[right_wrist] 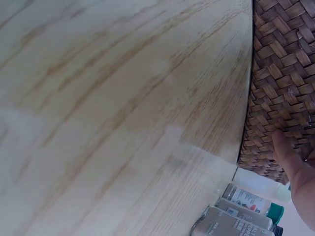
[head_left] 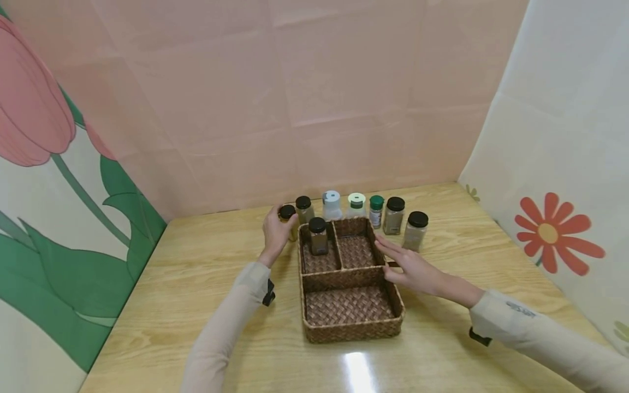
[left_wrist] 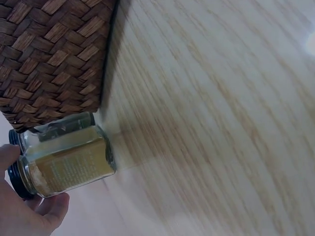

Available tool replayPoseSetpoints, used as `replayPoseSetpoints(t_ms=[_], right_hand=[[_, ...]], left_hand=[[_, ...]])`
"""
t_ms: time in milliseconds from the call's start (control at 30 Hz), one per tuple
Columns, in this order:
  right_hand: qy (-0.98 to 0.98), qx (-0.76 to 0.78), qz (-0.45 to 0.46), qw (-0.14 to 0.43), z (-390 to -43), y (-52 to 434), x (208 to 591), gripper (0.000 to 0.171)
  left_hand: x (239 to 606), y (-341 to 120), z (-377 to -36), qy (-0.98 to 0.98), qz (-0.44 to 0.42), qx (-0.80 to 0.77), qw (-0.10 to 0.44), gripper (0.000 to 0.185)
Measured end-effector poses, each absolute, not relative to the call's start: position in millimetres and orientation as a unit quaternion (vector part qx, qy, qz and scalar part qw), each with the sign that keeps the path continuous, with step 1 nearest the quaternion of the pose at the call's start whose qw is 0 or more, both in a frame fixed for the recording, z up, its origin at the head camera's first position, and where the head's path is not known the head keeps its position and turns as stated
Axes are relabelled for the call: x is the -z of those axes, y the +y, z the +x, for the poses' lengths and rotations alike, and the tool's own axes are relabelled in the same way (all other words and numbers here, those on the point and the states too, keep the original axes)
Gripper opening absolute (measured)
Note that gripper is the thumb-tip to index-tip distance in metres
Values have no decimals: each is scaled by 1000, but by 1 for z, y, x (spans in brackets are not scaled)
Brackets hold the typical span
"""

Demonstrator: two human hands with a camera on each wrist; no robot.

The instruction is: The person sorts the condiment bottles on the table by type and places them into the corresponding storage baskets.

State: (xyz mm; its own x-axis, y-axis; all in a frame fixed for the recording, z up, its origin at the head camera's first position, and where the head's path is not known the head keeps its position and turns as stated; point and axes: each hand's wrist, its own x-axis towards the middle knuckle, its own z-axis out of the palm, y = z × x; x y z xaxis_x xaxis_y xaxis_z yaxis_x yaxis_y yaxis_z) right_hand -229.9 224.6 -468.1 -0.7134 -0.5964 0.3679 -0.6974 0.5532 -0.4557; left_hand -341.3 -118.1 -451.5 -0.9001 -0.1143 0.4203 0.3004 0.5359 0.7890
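Observation:
A brown woven basket (head_left: pixel 351 331) with three compartments sits on the table; a black-lidded spice jar (head_left: pixel 318 243) with dark contents stands in its back left compartment. At the basket's back left corner my left hand (head_left: pixel 276 232) grips a black-lidded spice jar (left_wrist: pixel 71 167) with yellow contents, its thumb and fingers about the lid. Whether that jar touches the table is unclear. On the basket's right side rests my right hand (head_left: pixel 415 270), its fingers extended along the woven wall in the right wrist view.
Behind the basket stand a black-lidded jar (head_left: pixel 304 209), a white-capped bottle (head_left: pixel 331 207) and a pale-green-capped bottle (head_left: pixel 356 206). To their right are a green-capped jar (head_left: pixel 376 210) and two black-lidded jars, one farther back (head_left: pixel 393 218) and one nearer (head_left: pixel 415 232).

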Motion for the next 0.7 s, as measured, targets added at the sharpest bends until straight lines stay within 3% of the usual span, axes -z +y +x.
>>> replayPoseSetpoints(t_ms=[433, 700], right_hand=[[-877, -294, 371, 86, -229, 224, 467, 64], [-879, -295, 366, 84, -231, 224, 468, 64]], left_hand=[[446, -119, -338, -846, -67, 479, 225, 43], [445, -121, -337, -843, -65, 486, 221, 47]])
